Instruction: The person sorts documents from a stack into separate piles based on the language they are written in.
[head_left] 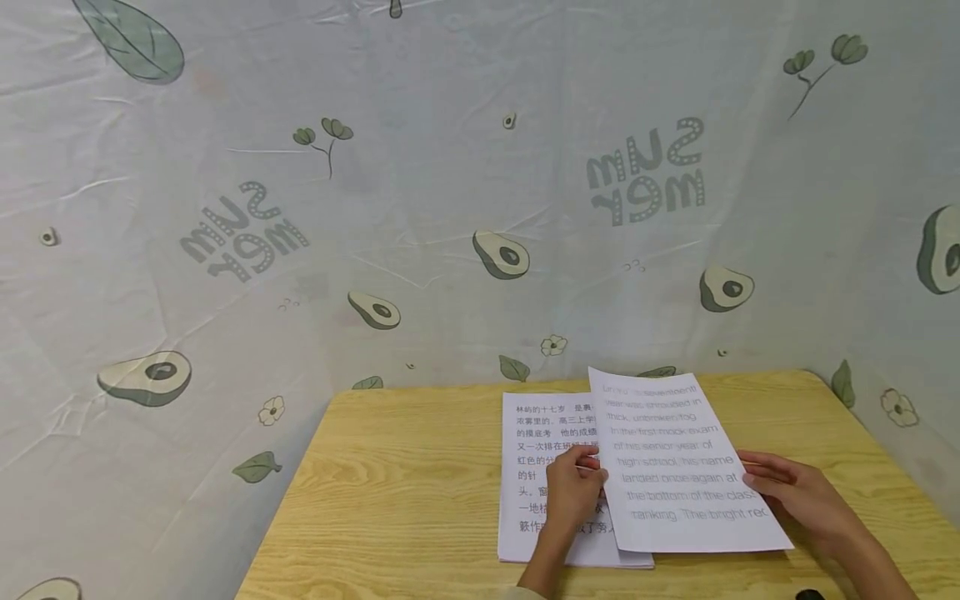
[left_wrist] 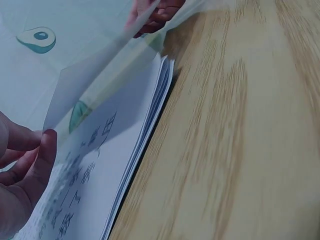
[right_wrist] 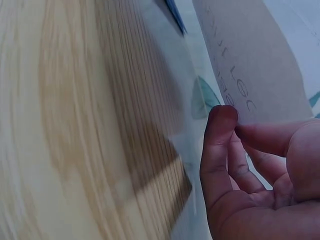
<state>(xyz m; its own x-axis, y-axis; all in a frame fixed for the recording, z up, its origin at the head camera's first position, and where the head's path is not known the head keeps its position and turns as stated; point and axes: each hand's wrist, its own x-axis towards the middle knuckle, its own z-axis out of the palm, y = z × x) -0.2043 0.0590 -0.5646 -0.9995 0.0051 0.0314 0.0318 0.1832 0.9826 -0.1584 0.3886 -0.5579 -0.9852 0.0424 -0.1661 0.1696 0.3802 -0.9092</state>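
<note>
A printed sheet of paper [head_left: 675, 467] with English text is lifted and tilted between both hands. Its left edge is pinched by my left hand [head_left: 576, 492], thumb against finger [left_wrist: 47, 150]. On the opposite edge, my right hand [head_left: 798, 492] pinches the sheet between thumb and fingers, seen close in the right wrist view [right_wrist: 265, 175]. Below and to the left lies a stack of paper [head_left: 517, 546] with Chinese text on top. The raised sheet and my left hand cover part of it. Several layered edges of the stack [left_wrist: 145, 130] show in the left wrist view.
The stack rests on a wood-grain table [head_left: 390, 483]. Behind it hangs a pale cloth [head_left: 420, 167] printed with avocados and leaves. A small dark object [head_left: 810, 594] pokes in at the bottom edge of the head view, near the right forearm.
</note>
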